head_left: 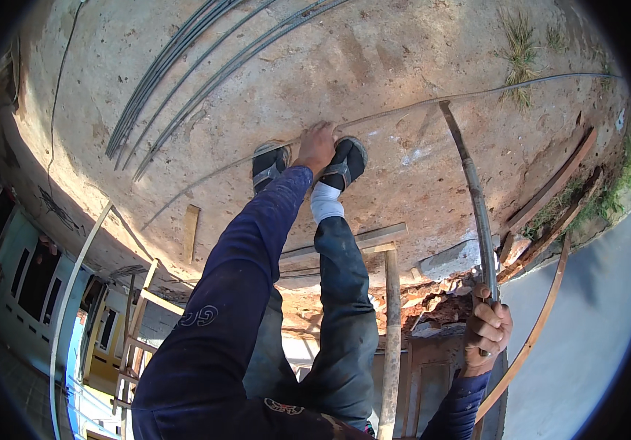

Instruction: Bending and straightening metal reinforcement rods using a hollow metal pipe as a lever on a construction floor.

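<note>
A long thin steel rod (396, 110) crosses the ground in front of me and runs past the toes of my sandals. Between my feet, my left hand (318, 147) reaches down with its fingers closed around this rod. My right hand (488, 326) grips the near end of a long metal bar (477, 198), fist wrapped round it. The bar slants away from me, and its narrow far end meets the rod to the right of my left hand. Whether that end hooks the rod, I cannot tell.
Several steel rods (176, 81) lie in a bundle at the far left. My sandalled feet (345, 161) flank the left hand. Wooden boards (554, 180) lie at right beside grass. A wooden post (392, 330) and plank (192, 233) are nearer. A wooden frame (143, 323) stands lower left.
</note>
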`<state>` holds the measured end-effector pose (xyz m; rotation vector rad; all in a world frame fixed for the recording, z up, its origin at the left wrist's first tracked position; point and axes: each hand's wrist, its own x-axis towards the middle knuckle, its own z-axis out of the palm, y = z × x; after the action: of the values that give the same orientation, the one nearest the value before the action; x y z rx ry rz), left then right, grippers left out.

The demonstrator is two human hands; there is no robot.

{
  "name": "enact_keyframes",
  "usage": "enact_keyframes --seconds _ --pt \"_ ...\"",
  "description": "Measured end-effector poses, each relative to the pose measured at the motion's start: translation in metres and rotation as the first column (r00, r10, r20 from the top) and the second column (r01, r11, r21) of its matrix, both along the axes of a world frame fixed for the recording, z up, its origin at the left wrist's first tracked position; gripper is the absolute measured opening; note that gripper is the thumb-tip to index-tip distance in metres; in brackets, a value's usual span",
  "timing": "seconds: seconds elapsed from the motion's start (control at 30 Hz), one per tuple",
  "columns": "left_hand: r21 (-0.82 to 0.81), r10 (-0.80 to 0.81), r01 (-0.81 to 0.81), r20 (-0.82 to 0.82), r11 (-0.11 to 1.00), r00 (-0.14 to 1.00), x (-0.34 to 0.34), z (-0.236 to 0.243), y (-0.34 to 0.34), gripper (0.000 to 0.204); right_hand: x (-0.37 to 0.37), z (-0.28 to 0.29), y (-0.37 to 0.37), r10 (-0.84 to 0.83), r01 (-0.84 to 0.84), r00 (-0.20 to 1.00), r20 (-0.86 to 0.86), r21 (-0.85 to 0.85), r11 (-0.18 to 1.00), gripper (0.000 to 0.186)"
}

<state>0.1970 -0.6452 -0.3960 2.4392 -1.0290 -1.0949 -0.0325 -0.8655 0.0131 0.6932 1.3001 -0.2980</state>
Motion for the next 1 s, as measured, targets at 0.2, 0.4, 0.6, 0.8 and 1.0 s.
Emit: enact_keyframes --seconds 0.2,0.4,0.6,0.8,1.0 --pt "0.077 0.001 0.017 -0.228 0.997 0.974 0.026 -0.001 0.026 0.031 0.002 -0.008 0.015 0.619 -0.631 0.767 -0.170 -0.022 0.775 0.026" --pt "-0.028 -0.011 0.007 -0.175 1.000 0.984 0.025 -0.002 0.028 0.031 0.007 0.006 0.012 0.744 -0.760 0.636 -0.204 0.000 0.650 0.023" --pt "-0.030 -0.038 0.031 -0.267 0.999 0.963 0.037 0.008 0.019 0.030 0.012 0.012 0.015 0.784 -0.799 0.582 -0.217 0.027 0.601 0.028" --pt "-0.043 -0.070 0.060 -0.291 0.997 0.954 0.040 -0.004 0.041 0.032 0.007 0.015 0.015 0.847 -0.862 0.492 -0.200 0.028 0.507 0.033" --pt "0.071 -0.014 0.032 -0.245 0.997 0.970 0.038 -0.017 0.027 0.030 0.012 -0.002 0.024 0.799 -0.820 0.568 -0.198 -0.050 0.570 0.024"
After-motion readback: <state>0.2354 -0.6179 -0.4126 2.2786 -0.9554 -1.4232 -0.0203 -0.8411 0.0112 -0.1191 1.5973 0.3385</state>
